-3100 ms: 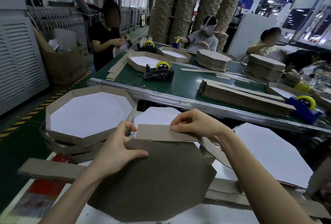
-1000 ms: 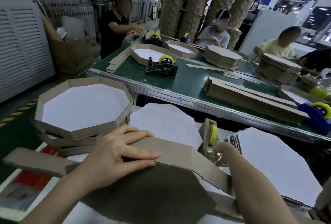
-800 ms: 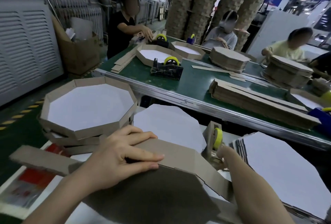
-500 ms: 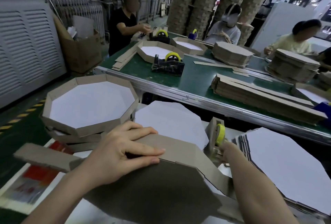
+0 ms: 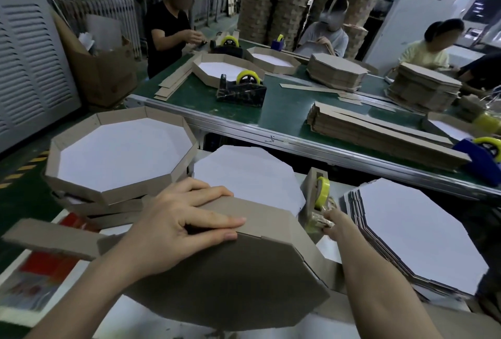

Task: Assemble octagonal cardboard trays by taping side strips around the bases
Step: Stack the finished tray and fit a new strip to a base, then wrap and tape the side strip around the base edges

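A brown octagonal base lies underside up in front of me. A brown side strip is folded along its far edges, and its loose end sticks out to the left. My left hand lies flat over the far left corner, with straight fingers pressing the strip against the base. My right hand reaches to the small cardboard tape dispenser with a yellow roll and pinches the shiny tape end at its front. Most of that hand is hidden behind my forearm.
Finished trays are stacked at the left, white bases behind my work, more bases at the right. Beyond is a green conveyor table with strip stacks, a black tape dispenser and a blue one. Three people work there.
Three seconds ago both hands held the strip on the base. My right hand has since gone to the tape dispenser and stays there. My left hand keeps pressing the strip.
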A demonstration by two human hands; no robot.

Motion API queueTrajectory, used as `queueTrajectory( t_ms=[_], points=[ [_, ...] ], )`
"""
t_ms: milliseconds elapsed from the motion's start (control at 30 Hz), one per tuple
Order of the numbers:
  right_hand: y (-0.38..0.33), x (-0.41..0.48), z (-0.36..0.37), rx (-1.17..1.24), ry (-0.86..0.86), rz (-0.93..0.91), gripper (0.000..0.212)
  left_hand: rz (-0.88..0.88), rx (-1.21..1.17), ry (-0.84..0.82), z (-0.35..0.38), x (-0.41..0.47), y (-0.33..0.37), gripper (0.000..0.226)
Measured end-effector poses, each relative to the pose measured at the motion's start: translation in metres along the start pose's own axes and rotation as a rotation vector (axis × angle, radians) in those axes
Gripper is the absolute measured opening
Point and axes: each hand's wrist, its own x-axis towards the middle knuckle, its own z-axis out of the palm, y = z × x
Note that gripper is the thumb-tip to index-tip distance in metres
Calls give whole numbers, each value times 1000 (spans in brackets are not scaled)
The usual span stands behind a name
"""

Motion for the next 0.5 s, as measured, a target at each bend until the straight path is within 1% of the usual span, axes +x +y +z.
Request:
queueTrajectory(
  t_ms=[67,167,233,300,400,467,500],
  points=[
    [3,2,0,70,37,-9,30,8,-10,8,0,0,2,26],
    [6,-4,2,167,105,-31,34,21,-12,11,1,-1,3,25],
    [9,-10,3,190,132,-22,29,26,-11,13,0,-2,2,24],
    [12,-13,4,175,128,2,12,27,-12,10,0,-2,1,24],
    [16,-8,4,123,101,-8,25,36,-4,6,1,-2,0,23],
    [17,-9,1,75,93,15,22,44,-1,11,2,-2,-1,23],
    [17,-9,-1,46,98,23,15,48,-2,13,2,-2,-1,23]
  ],
)
